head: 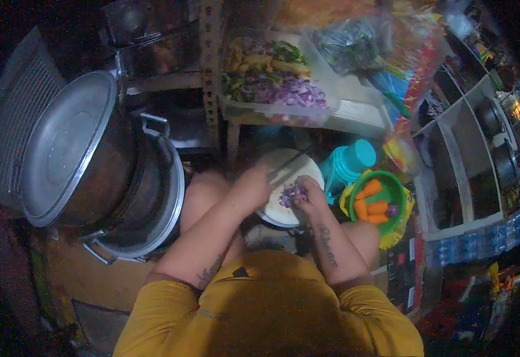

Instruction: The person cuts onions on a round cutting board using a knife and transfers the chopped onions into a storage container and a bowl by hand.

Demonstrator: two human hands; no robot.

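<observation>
My left hand [252, 189] grips a knife [289, 163], its dark blade slanting up and right above a round white cutting board [282, 216]. Over the board's right half, my right hand [311, 196] is closed around chopped purple onion [292, 195], and pieces show at the fingers. Whether some of these pieces rest on the board I cannot tell. The board lies between my knees. Ahead of it, a clear plastic container [333, 105] holds chopped purple onion [302, 94] and other cut vegetables in yellowish and green heaps.
To the right stand a turquoise plastic jug [338, 167] and a green bowl [403, 196] with carrots [377, 207] and a purple onion piece [392, 210]. Large metal pots [108, 178] crowd the left. Plastic bags [353, 44] lie beyond the container. A compartmented rack [465, 156] stands far right.
</observation>
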